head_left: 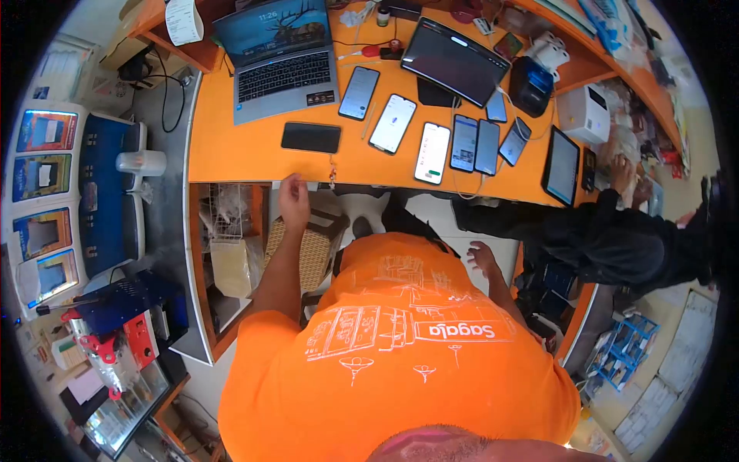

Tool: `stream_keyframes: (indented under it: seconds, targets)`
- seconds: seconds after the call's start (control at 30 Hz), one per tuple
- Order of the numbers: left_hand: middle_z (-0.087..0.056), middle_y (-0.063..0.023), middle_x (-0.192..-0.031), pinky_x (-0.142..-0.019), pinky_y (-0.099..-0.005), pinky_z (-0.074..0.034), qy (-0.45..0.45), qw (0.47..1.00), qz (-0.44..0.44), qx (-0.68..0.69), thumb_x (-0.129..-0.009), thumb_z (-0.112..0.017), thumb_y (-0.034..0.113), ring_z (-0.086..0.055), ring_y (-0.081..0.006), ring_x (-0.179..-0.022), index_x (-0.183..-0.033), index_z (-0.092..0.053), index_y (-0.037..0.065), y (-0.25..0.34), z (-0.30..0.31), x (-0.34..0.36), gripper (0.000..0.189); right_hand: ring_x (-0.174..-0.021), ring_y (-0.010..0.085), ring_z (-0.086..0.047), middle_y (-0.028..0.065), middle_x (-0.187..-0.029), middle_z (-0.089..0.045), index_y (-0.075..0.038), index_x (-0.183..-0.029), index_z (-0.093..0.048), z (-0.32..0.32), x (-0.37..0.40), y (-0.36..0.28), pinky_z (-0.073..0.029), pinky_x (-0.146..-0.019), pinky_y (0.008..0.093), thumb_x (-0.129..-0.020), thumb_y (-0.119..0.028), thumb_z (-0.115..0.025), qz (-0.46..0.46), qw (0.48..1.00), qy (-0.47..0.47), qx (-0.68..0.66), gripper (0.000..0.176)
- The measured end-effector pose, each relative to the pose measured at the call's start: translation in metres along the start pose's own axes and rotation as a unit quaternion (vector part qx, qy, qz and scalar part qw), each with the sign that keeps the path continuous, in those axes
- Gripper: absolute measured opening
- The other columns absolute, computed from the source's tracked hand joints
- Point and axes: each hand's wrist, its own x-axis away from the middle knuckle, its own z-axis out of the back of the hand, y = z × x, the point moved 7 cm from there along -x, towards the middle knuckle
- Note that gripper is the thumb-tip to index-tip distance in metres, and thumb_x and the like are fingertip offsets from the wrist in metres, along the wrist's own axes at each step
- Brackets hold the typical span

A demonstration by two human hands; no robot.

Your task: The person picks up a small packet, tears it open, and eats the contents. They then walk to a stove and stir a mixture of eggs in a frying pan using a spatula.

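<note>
My left hand (294, 203) is at the front edge of the orange desk (231, 158), its fingers loosely bent with nothing visible in them. Closest to it lies a dark-screened phone (311, 137), with a beaded strap (332, 171) hanging over the desk edge. My right hand (483, 257) hangs lower, beside my orange shirt, fingers apart and holding nothing. Across the desk are a lit white-screened phone (392, 123), another lit phone (433, 152), a phone with a pale blue screen (359, 92) and several more phones to the right.
An open laptop (285, 77) stands at the back left, a tilted tablet screen (456, 60) at the back middle. At right are another tablet (562, 165), a white boxy device (583, 113) and a person in dark clothes (616, 242). A woven stool (304, 258) is below the desk.
</note>
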Motion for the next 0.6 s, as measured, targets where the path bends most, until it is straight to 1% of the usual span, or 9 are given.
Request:
stream_keyframes:
  seconds: [0.03,0.17,0.23,0.33,0.43,0.5,0.53,0.57,0.6]
  targets:
    - [-0.057,-0.0064,-0.09,-0.068,-0.0275,-0.046,0.016,1.0,-0.005,0.0,-0.093,-0.061,0.007,-0.054,-0.0127,-0.078,-0.106,-0.06,0.0,0.006,-0.004,-0.009,0.015,-0.079,0.024,-0.064,0.0101,-0.1,-0.066,-0.012,-0.134,-0.051,0.005,-0.006,0.009,-0.051,-0.065,0.0416,-0.091,-0.02,-0.058,-0.017,1.0,0.004,0.003,0.045]
    - [-0.056,-0.0085,-0.092,-0.068,-0.0317,-0.047,0.041,0.994,-0.027,-0.095,-0.092,-0.062,0.009,-0.054,-0.017,-0.078,-0.108,-0.06,0.001,0.014,-0.016,-0.038,0.018,-0.079,0.0244,-0.064,0.0104,-0.102,-0.066,-0.013,-0.135,-0.049,0.022,-0.021,0.02,-0.051,-0.066,0.0431,-0.093,-0.022,-0.057,-0.065,0.998,0.001,-0.011,0.044]
    - [-0.056,-0.0098,-0.093,-0.069,-0.034,-0.047,0.051,0.988,-0.057,-0.136,-0.091,-0.063,0.009,-0.054,-0.0201,-0.077,-0.109,-0.06,0.001,0.009,-0.017,-0.05,0.02,-0.079,0.0246,-0.064,0.0107,-0.103,-0.066,-0.013,-0.136,-0.049,0.024,-0.031,0.008,-0.051,-0.066,0.0434,-0.093,-0.021,-0.057,-0.063,0.998,-0.021,-0.007,0.044]
    - [-0.056,-0.0096,-0.092,-0.071,-0.0362,-0.047,0.068,0.984,-0.038,-0.159,-0.09,-0.064,0.011,-0.055,-0.023,-0.078,-0.108,-0.061,0.003,0.006,-0.014,-0.058,0.02,-0.083,0.0252,-0.063,0.0106,-0.107,-0.065,-0.013,-0.137,-0.048,0.024,-0.038,-0.015,-0.051,-0.068,0.0445,-0.094,-0.021,-0.056,-0.061,0.997,-0.041,0.009,0.045]
    - [-0.058,-0.0107,-0.094,-0.074,-0.0377,-0.048,0.016,0.987,-0.028,-0.159,-0.088,-0.065,0.009,-0.057,-0.0263,-0.083,-0.105,-0.062,0.004,0.033,-0.036,-0.064,0.018,-0.088,0.0259,-0.063,0.0102,-0.112,-0.064,-0.013,-0.139,-0.046,0.03,-0.033,-0.055,-0.051,-0.072,0.0463,-0.094,-0.021,-0.054,-0.055,0.997,-0.051,0.027,0.046]
    - [-0.059,-0.0099,-0.097,-0.072,-0.0338,-0.048,-0.015,0.978,-0.112,-0.177,-0.089,-0.066,0.011,-0.058,-0.023,-0.085,-0.108,-0.062,0.005,0.048,-0.063,-0.069,0.021,-0.095,0.0273,-0.062,0.01,-0.117,-0.063,-0.013,-0.141,-0.044,0.03,-0.023,-0.085,-0.051,-0.077,0.0481,-0.094,-0.023,-0.054,-0.041,0.995,-0.067,0.06,0.049]
    - [-0.059,-0.0095,-0.098,-0.071,-0.0319,-0.048,-0.03,0.97,-0.152,-0.186,-0.089,-0.067,0.012,-0.059,-0.0213,-0.086,-0.11,-0.062,0.006,0.057,-0.077,-0.069,0.022,-0.096,0.0277,-0.061,0.0106,-0.119,-0.062,-0.013,-0.142,-0.043,0.031,-0.026,-0.087,-0.05,-0.078,0.0487,-0.094,-0.024,-0.054,-0.044,0.994,-0.075,0.068,0.05]
    - [-0.059,-0.0123,-0.099,-0.074,-0.0348,-0.05,-0.048,0.967,-0.176,-0.178,-0.084,-0.068,0.006,-0.06,-0.0264,-0.09,-0.108,-0.062,0.006,0.064,-0.093,-0.069,0.025,-0.098,0.0281,-0.06,0.0112,-0.121,-0.06,-0.013,-0.142,-0.042,0.032,-0.028,-0.087,-0.05,-0.079,0.0493,-0.093,-0.025,-0.054,-0.048,0.992,-0.084,0.077,0.052]
    - [-0.059,-0.013,-0.1,-0.075,-0.036,-0.05,-0.058,0.962,-0.204,-0.174,-0.084,-0.068,0.006,-0.06,-0.028,-0.091,-0.107,-0.062,0.006,0.076,-0.108,-0.071,0.024,-0.099,0.0285,-0.059,0.0118,-0.123,-0.059,-0.013,-0.143,-0.042,0.032,-0.029,-0.089,-0.049,-0.081,0.0498,-0.093,-0.026,-0.055,-0.049,0.991,-0.093,0.086,0.053]
